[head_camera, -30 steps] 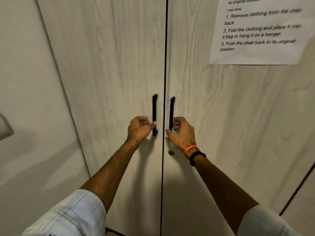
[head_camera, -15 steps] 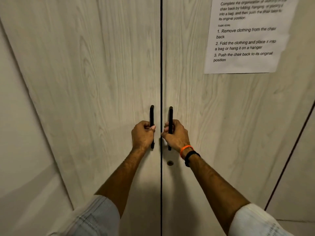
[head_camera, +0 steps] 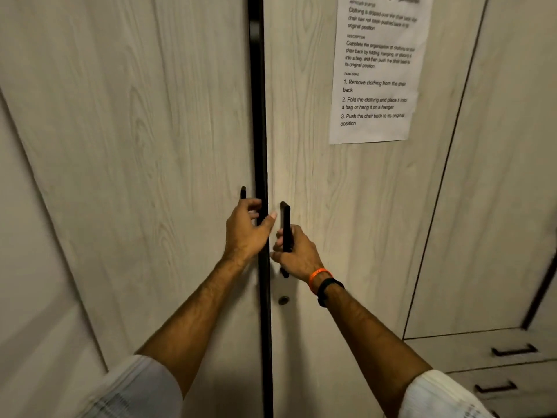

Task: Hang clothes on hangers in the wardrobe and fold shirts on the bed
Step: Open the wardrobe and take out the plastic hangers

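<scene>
Two pale wood-grain wardrobe doors, parted by a narrow dark gap down the middle. Left door (head_camera: 135,176): black vertical handle (head_camera: 243,193) near its inner edge, only the top showing above the left hand (head_camera: 245,233), whose fingers curl round the handle, thumb stretched across the gap. Right door (head_camera: 325,206): black vertical handle (head_camera: 285,224) just beside the gap, gripped low by the right hand (head_camera: 297,256), fingers wrapped round it; round keyhole (head_camera: 283,300) below. Orange band (head_camera: 319,277) and black band (head_camera: 329,288) on the right wrist. Printed paper sheet (head_camera: 376,70) stuck high on the right door. Further right, a fixed panel above two drawers (head_camera: 497,369) with black handles. No clothes or hangers in view.
</scene>
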`<state>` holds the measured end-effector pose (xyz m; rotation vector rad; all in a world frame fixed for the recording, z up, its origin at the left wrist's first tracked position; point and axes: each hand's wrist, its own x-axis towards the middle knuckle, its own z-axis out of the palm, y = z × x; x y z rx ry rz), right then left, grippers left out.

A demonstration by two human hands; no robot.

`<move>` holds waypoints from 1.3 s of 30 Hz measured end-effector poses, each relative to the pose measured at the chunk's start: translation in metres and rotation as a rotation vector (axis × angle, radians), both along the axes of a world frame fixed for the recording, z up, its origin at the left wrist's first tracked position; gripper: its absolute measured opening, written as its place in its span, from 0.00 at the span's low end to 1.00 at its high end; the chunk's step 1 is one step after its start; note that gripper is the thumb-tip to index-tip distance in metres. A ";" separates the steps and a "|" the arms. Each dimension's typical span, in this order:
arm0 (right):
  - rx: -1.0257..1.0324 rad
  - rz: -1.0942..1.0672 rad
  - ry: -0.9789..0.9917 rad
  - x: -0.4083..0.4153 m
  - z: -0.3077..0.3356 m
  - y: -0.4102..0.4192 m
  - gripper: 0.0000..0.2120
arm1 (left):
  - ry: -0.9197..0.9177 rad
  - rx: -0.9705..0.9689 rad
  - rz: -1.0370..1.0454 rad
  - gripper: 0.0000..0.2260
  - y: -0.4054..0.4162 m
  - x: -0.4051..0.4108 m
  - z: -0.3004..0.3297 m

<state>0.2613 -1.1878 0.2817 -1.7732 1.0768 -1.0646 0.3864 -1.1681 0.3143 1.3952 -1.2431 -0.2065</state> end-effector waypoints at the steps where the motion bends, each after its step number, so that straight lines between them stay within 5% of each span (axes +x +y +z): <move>1: -0.001 0.008 0.004 -0.007 -0.001 0.008 0.17 | -0.018 -0.008 -0.010 0.23 0.009 -0.010 0.003; 11: -0.024 0.032 0.083 -0.130 -0.001 0.111 0.20 | -0.042 -0.063 -0.003 0.20 0.111 -0.126 0.033; 19: -0.098 -0.172 0.188 -0.262 0.002 0.174 0.20 | -0.150 -0.066 -0.184 0.21 0.166 -0.256 0.036; 27: -0.061 -0.410 0.185 -0.378 0.002 0.195 0.29 | -0.240 -0.121 -0.290 0.27 0.156 -0.384 0.033; 39: -0.001 -0.555 0.080 -0.456 0.000 0.186 0.26 | -0.263 -0.086 -0.328 0.31 0.129 -0.480 0.028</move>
